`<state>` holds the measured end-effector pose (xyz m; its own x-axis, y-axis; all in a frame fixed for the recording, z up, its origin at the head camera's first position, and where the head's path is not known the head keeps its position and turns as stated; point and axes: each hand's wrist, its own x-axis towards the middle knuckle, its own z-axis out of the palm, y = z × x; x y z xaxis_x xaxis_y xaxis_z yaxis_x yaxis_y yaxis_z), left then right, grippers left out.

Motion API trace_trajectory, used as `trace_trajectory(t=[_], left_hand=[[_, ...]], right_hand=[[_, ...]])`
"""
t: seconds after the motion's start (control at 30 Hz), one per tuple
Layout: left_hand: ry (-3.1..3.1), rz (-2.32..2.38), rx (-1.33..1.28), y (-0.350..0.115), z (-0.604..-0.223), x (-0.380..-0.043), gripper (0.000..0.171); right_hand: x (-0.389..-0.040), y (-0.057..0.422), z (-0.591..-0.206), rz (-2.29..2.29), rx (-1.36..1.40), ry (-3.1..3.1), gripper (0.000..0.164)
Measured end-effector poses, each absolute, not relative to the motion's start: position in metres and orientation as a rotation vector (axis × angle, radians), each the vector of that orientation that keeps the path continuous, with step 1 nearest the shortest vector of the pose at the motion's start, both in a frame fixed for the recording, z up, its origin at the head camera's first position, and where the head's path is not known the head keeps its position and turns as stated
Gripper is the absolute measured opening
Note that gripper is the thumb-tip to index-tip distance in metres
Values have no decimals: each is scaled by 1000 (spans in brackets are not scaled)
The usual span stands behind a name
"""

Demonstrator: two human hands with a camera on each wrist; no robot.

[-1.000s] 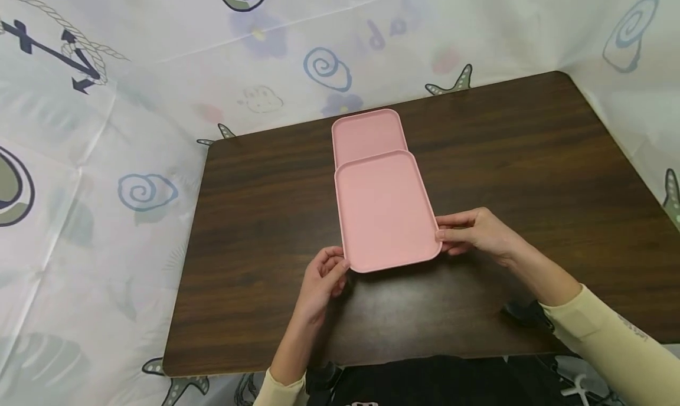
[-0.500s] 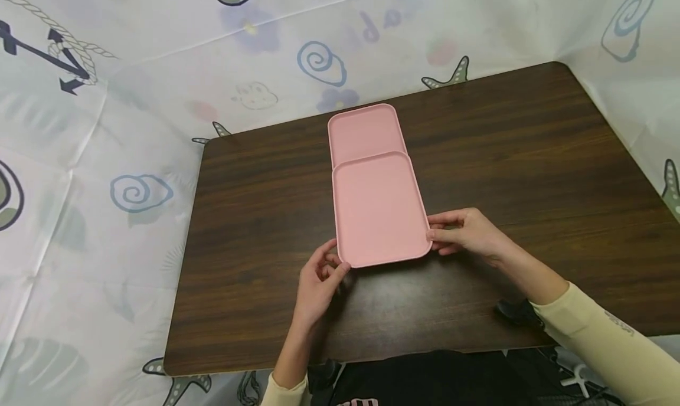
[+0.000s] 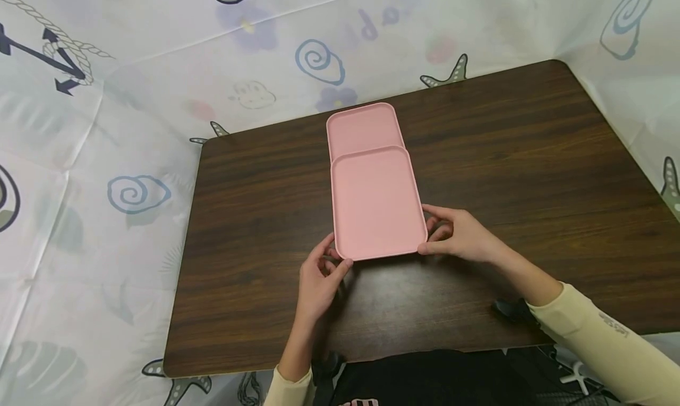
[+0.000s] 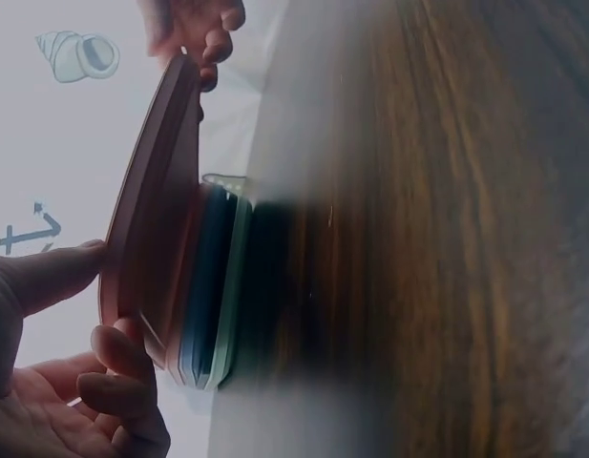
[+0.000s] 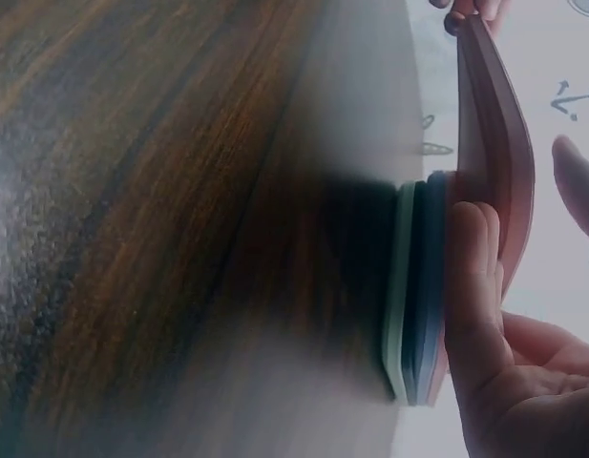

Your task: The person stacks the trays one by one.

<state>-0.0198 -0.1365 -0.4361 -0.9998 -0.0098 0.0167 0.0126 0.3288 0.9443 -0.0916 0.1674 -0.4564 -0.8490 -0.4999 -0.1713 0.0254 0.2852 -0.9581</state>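
Note:
A pink tray is held tilted, its near end raised, overlapping the near part of another pink tray. My left hand pinches its near left corner, thumb at the rim and fingers underneath. My right hand is at the near right corner; its fingers touch the tray from the side and below, and in the right wrist view its thumb stands apart from the rim. Below the lifted tray, the left wrist view shows a stack with a blue tray and a light green tray. Whether the lifted tray's far end touches the stack, I cannot tell.
The stack stands on a dark wood table by its back edge. A white patterned curtain hangs behind and at both sides. A small black object lies beside my right sleeve.
The lifted tray has slid slightly away from me and left in the head view. My right hand has shifted left with it, and its thumb has moved from the side rim toward the near corner.

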Motion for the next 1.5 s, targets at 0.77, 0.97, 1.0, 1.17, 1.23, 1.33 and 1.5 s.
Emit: trace_trajectory(t=[0.77,0.97,1.0,1.17,1.23,1.33,1.5], left_hand=[[-2594,-1584,-40,-150,-477,-68,57],[-2605,-1557,-23,-152,-478,-81,57],[-2609,-1552,-18,-152,-477,-84,57],[-2614,-1545,-13,-151,-476,-96,57],[-2609,-1557,-9,-151,-476,-100,56],[-2602,-1591,3,-150,-476,-106,56],[-2592,-1621,14,-149,-475,-118,56]], right_hand=[[-124,157,-460,-1519,-462,2286,91],[-136,154,-461,-1550,-465,2274,89],[-138,154,-462,-1548,-463,2277,89],[-148,153,-461,-1539,-413,2292,86],[-152,153,-460,-1543,-396,2293,85],[-158,152,-460,-1552,-370,2292,85],[-168,152,-460,-1594,-312,2267,82]])
